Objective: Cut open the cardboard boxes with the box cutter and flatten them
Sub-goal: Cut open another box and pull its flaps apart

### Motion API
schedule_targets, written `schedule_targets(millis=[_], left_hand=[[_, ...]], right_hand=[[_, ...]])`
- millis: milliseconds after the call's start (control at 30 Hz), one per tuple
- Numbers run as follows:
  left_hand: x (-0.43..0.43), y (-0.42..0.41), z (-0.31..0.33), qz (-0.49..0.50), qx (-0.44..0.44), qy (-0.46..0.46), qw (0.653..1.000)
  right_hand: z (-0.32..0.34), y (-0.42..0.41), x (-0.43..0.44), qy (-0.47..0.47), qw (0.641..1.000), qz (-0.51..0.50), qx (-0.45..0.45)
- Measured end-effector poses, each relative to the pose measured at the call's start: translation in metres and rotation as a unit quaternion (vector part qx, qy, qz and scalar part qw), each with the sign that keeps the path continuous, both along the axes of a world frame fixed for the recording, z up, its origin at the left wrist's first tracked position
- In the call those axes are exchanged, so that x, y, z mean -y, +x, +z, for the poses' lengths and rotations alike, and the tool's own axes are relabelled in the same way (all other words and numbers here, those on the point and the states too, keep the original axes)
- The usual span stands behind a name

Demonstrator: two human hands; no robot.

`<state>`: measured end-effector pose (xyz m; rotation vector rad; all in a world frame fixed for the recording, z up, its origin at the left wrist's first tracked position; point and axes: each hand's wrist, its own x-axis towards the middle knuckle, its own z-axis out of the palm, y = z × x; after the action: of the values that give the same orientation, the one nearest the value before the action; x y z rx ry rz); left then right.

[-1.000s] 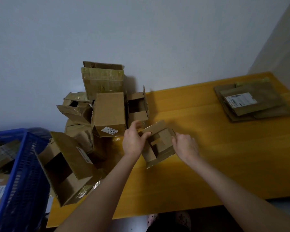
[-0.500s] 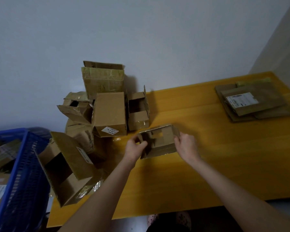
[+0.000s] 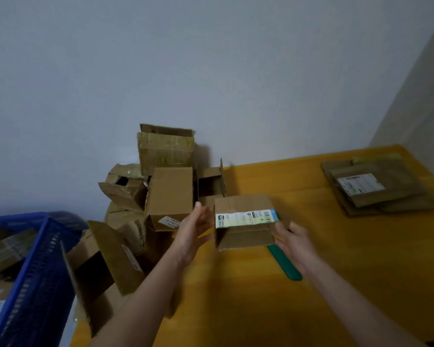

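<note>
A small cardboard box (image 3: 243,203) with a white and blue label strip is held up over the yellow table (image 3: 348,284). My right hand (image 3: 295,242) grips its lower right corner. My left hand (image 3: 195,227) is beside the box's left side with straight fingers and its palm turned toward the box; blur hides whether it touches. A green box cutter (image 3: 285,264) lies on the table below the box, partly hidden by my right hand.
A pile of opened cardboard boxes (image 3: 169,194) fills the table's left end against the wall. A stack of flattened cardboard (image 3: 378,190) lies at the far right. A blue plastic crate (image 3: 35,266) holding cardboard stands at the left, off the table.
The small box has been lifted and turned so that its labelled side faces me. My left hand has let go of it and opened. The green cutter now shows beneath it.
</note>
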<state>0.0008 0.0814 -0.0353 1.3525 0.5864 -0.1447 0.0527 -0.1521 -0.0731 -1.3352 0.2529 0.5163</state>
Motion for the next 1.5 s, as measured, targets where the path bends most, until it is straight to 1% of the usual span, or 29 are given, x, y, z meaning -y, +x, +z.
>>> schedule_targets(millis=[100, 200, 300, 400, 500, 600, 733, 833, 900, 933, 967, 1000, 1033, 1067, 1100, 1133, 1167, 1233, 1367, 1433, 1500], left_hand=[[0.002, 0.006, 0.016, -0.028, 0.004, -0.013, 1.000], [0.001, 0.010, 0.037, -0.016, 0.032, -0.046, 0.998], [-0.001, 0.012, 0.054, -0.021, 0.065, -0.015, 0.998], [-0.002, 0.011, 0.067, -0.052, 0.095, 0.043, 0.993], [-0.001, 0.008, 0.072, -0.091, 0.122, 0.096, 0.984], [0.002, 0.006, 0.071, -0.133, 0.116, 0.120, 0.977], [0.006, 0.005, 0.068, -0.129, 0.124, 0.115, 0.977], [0.006, 0.004, 0.063, -0.140, 0.139, 0.162, 0.967], [0.005, 0.005, 0.059, -0.172, 0.171, 0.227, 0.943], [0.005, 0.005, 0.057, -0.196, 0.196, 0.275, 0.920], [0.005, 0.005, 0.056, -0.221, 0.226, 0.342, 0.885], [0.006, 0.005, 0.055, -0.246, 0.261, 0.418, 0.834], [0.008, 0.004, 0.053, -0.266, 0.298, 0.493, 0.773], [0.011, 0.004, 0.051, -0.280, 0.334, 0.547, 0.715], [0.014, 0.004, 0.050, -0.290, 0.361, 0.580, 0.670], [0.017, 0.004, 0.050, -0.298, 0.378, 0.596, 0.642], [0.020, 0.004, 0.049, -0.303, 0.388, 0.603, 0.628], [0.025, 0.003, 0.050, -0.305, 0.398, 0.604, 0.619], [0.026, 0.001, 0.050, -0.306, 0.392, 0.615, 0.612], [0.023, 0.000, 0.047, -0.305, 0.386, 0.613, 0.618], [0.021, -0.001, 0.044, -0.297, 0.377, 0.599, 0.641]], right_hand=[[0.021, 0.004, -0.005, 0.014, 0.998, 0.027, 0.046], [0.042, 0.011, -0.005, -0.025, 0.993, 0.052, 0.106], [0.058, 0.015, -0.001, -0.069, 0.982, 0.077, 0.160], [0.067, 0.019, 0.002, -0.113, 0.972, 0.080, 0.192], [0.068, 0.020, 0.006, -0.124, 0.969, 0.092, 0.192], [0.065, 0.020, 0.012, -0.121, 0.971, 0.100, 0.179], [0.058, 0.018, 0.016, -0.116, 0.972, 0.133, 0.158], [0.054, 0.017, 0.018, -0.137, 0.965, 0.169, 0.149], [0.053, 0.019, 0.019, -0.124, 0.978, 0.126, 0.109], [0.053, 0.022, 0.019, -0.110, 0.986, 0.089, 0.085], [0.054, 0.025, 0.019, -0.093, 0.992, 0.057, 0.070], [0.058, 0.028, 0.019, -0.087, 0.994, 0.039, 0.060], [0.063, 0.030, 0.018, -0.091, 0.993, 0.038, 0.057], [0.069, 0.032, 0.017, -0.108, 0.991, 0.055, 0.061], [0.076, 0.034, 0.015, -0.137, 0.984, 0.090, 0.068], [0.082, 0.035, 0.013, -0.174, 0.973, 0.133, 0.078], [0.088, 0.034, 0.009, -0.207, 0.959, 0.175, 0.090], [0.089, 0.034, 0.001, -0.267, 0.931, 0.223, 0.111], [0.078, 0.037, -0.007, -0.354, 0.897, 0.195, 0.178], [0.073, 0.036, -0.008, -0.386, 0.881, 0.180, 0.205], [0.065, 0.036, -0.009, -0.379, 0.887, 0.174, 0.198]])
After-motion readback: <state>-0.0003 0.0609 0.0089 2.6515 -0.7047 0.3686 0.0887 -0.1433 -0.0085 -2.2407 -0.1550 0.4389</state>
